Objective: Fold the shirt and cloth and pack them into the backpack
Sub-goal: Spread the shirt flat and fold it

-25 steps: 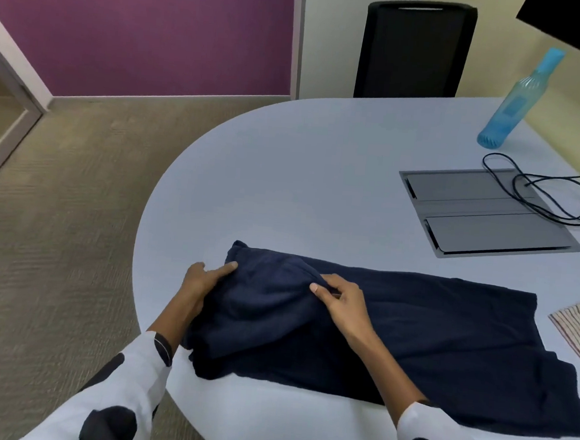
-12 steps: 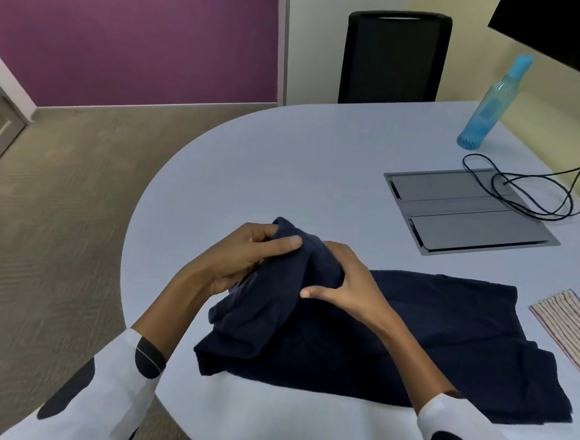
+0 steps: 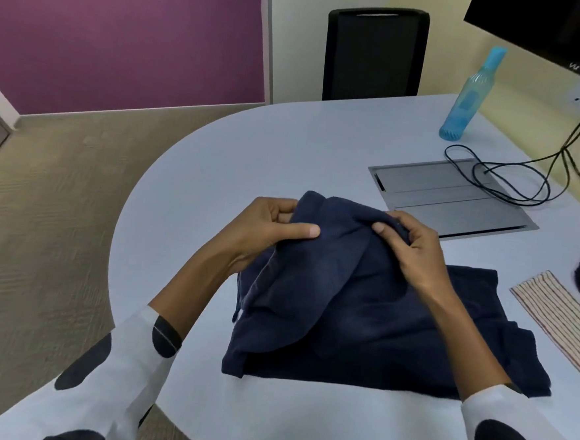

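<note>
Both hands, left hand and right hand, pinch the lifted left end of the navy shirt on the near counter; it looks soft, limp and light, best taken by its edges.

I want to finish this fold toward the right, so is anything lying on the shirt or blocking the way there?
Nothing visible does. Both the left hand and right hand already grip the navy shirt, and its flat right part is bare. The striped cloth lies apart, farther right.
</note>
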Available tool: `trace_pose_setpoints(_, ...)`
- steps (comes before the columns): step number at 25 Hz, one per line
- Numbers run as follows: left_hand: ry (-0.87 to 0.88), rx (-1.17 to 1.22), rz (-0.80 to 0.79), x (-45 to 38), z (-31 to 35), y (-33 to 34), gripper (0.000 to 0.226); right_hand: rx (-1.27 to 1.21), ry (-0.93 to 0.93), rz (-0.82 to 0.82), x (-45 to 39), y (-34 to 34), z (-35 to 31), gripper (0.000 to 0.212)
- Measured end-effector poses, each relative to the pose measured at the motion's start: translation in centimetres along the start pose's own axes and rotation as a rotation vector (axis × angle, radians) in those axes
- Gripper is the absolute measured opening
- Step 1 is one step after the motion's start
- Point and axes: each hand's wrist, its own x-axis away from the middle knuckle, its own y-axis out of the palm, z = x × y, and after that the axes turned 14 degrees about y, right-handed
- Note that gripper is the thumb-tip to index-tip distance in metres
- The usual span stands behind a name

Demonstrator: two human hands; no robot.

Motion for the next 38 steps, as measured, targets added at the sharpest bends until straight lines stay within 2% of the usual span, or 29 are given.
trace_pose_setpoints(1,0.015,0.031,0.015,-0.6,0.2,0.8,0.028,-0.004,0.0,0.028,0.0,-0.9,0.3,0.009)
trace_pose_setpoints(3,0.066,0.082,-0.052,-1.7,0.7,2.7,0.038,-0.014,-0.001,0.077,0.2,-2.7,0.8,0.011)
trace_pose_setpoints(6,0.171,-0.023,-0.246,-2.9,0.9,5.7,0.058,-0.074,0.034,0.174,0.5,-5.8,1.7,0.016)
trace_pose_setpoints(8,0.216,-0.097,-0.29,-3.8,0.9,7.9,0.063,-0.118,0.064,0.186,0.8,-8.3,2.4,0.014)
trace_pose_setpoints(13,0.182,-0.103,-0.342,-6.0,0.0,12.8,0.056,0.068,0.092,0.166,0.5,-13.0,4.0,0.033)
trace_pose_setpoints(15,0.167,-0.108,-0.36,-6.6,-0.5,14.5,0.055,0.072,0.111,0.195,-0.2,-14.5,4.6,0.034)
trace_pose_setpoints(23,0.172,-0.003,-0.259,-9.3,-1.3,19.5,0.037,0.101,0.168,0.324,-1.9,-21.1,8.1,0.034)
trace_pose_setpoints(25,0.181,-0.148,-0.205,-9.3,-3.4,19.6,0.032,0.151,0.182,0.347,-2.0,-22.3,10.0,0.043)
trace_pose_setpoints(28,0.203,-0.631,-0.148,-8.2,-8.6,17.6,0.032,0.4,0.134,0.349,-1.5,-23.6,14.2,0.047)
trace_pose_setpoints(30,0.13,-0.879,-0.159,-6.8,-12.1,15.4,0.041,0.644,0.1,0.28,-0.7,-23.9,17.5,0.05)
trace_pose_setpoints(32,-0.009,-1.015,-0.202,-5.0,-15.4,13.2,0.056,0.809,0.15,0.175,0.0,-24.0,20.3,0.05)
trace_pose_setpoints(35,-0.12,-1.148,-0.302,-2.8,-18.7,10.7,0.078,0.816,0.327,0.171,0.2,-23.6,21.7,0.039)
trace_pose_setpoints(38,-0.102,-1.203,-0.266,-2.1,-19.6,10.3,0.093,0.683,0.346,0.341,-0.5,-22.5,20.0,0.034)
